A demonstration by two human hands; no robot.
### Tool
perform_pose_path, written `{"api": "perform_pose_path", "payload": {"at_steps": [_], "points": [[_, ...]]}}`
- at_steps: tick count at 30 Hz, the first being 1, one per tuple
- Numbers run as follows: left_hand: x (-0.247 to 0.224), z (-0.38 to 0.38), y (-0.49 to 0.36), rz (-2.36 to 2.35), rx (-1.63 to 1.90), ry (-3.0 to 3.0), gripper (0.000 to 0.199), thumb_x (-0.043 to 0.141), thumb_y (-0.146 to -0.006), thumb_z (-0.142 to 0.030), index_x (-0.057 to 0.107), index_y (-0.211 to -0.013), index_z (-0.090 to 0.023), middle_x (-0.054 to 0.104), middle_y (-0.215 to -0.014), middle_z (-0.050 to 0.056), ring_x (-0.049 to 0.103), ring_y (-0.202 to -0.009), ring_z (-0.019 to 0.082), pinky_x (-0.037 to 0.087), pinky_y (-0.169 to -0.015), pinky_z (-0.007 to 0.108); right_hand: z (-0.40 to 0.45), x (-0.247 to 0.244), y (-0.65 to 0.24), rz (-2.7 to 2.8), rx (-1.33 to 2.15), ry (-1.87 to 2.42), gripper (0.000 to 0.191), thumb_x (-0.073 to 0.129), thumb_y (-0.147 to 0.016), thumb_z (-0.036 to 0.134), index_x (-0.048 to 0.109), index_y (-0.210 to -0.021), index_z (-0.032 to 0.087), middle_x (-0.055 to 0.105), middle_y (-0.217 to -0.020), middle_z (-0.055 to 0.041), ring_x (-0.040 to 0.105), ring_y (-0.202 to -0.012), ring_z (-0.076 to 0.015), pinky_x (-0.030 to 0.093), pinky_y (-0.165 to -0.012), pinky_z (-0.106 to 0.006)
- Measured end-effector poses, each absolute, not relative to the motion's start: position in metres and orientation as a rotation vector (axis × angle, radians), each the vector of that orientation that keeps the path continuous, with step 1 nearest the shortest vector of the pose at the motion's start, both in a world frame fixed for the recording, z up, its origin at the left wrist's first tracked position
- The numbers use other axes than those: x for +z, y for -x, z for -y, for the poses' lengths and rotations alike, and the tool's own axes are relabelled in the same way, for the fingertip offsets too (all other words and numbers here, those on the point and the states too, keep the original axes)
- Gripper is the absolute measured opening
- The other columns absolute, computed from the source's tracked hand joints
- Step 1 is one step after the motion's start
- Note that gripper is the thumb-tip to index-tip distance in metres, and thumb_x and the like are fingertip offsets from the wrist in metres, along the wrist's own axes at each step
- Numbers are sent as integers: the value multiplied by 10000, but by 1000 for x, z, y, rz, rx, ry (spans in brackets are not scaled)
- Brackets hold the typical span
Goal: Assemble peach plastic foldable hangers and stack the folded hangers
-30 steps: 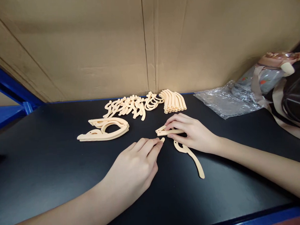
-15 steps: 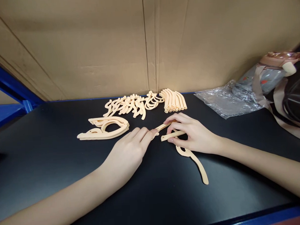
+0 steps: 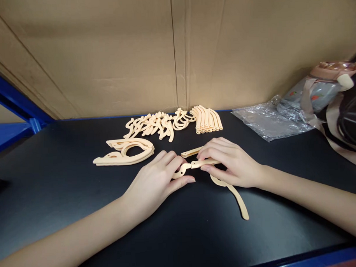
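Note:
Between the thumb and fingers of my left hand is a curved beige plastic hook piece with a small hole. Its tip meets the end of a straight beige hanger arm, which my right hand pinches from the right. Just behind lies another beige arm, partly hidden by my right fingers. A ring-shaped piece with a long curved tail rests on the table below my right hand, its upper part covered. Left of my hands lie folded beige hangers, stacked together.
On the black table, a pile of loose hook pieces and a row of hanger arms lie at the back. To the right are a clear plastic bag and a strapped bottle. Cardboard stands behind.
My left hand has let go of the rear arm and now shows the hook piece. The front arm in my right hand has come end to end with that hook.

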State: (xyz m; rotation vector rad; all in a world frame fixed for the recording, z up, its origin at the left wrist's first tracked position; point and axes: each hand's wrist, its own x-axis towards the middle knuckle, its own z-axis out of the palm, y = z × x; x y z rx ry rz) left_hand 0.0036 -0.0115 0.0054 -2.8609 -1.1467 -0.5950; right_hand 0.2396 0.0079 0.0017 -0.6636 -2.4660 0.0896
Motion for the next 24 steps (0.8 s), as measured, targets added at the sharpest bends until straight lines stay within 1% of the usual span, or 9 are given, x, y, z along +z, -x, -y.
{"api": "perform_pose_path", "payload": {"at_steps": [3,5,10,13,16,18,22,24], "points": [[5,12,-4,1130,-599,2840,407,367,-1017,-468,540,-795,-173,565,-781,15,517,-710,166,396,-581,264,-6,3,-238,2463,24,630,139,467,-986,263,565,-924,187,670,-857,-52,582,-798,-176,443,-711,-315],[6,13,-4,1131,-614,2821,404,348,-1027,-440,533,-784,-175,559,-760,8,511,-685,156,384,-562,260,-5,3,-238,2466,-29,608,148,461,-989,260,574,-931,184,678,-860,-56,597,-790,-176,459,-710,-315],[4,14,-3,1135,-655,2826,366,370,-1020,-412,542,-791,-184,572,-753,6,518,-669,154,369,-539,258,-4,1,-237,2501,-101,615,189,422,-1006,248,585,-928,190,713,-924,-59,649,-836,-182,509,-775,-326],[2,14,-3,1134,-702,2838,324,388,-1014,-400,551,-828,-190,583,-770,3,531,-678,152,365,-546,253,-3,3,-237,2522,-148,609,221,402,-1013,250,593,-926,180,700,-979,-78,641,-875,-184,522,-774,-318],[1,14,-3,1107,-782,2858,233,441,-997,-374,567,-921,-195,586,-777,-7,548,-685,147,366,-557,245,-3,4,-236,2535,-255,595,265,401,-1014,285,609,-904,162,658,-899,-86,593,-781,-179,523,-692,-306],[2,15,-3,1086,-807,2870,192,471,-985,-351,572,-941,-194,585,-767,-12,550,-681,146,362,-555,244,-3,5,-236,2548,-288,595,282,394,-1017,298,610,-897,162,637,-860,-75,567,-734,-171,517,-661,-302],[3,16,-3,1100,-774,2889,181,461,-986,-322,574,-915,-200,605,-778,-14,549,-683,145,358,-562,245,-3,3,-236,2530,-271,596,252,398,-1018,302,587,-916,170,630,-893,-73,598,-805,-174,530,-716,-303],[3,16,-3,1107,-763,2887,185,453,-988,-319,571,-908,-201,608,-785,-11,550,-689,145,356,-565,245,-3,2,-236,2523,-250,595,238,400,-1017,299,570,-916,167,629,-902,-79,608,-816,-179,534,-715,-302]]}}
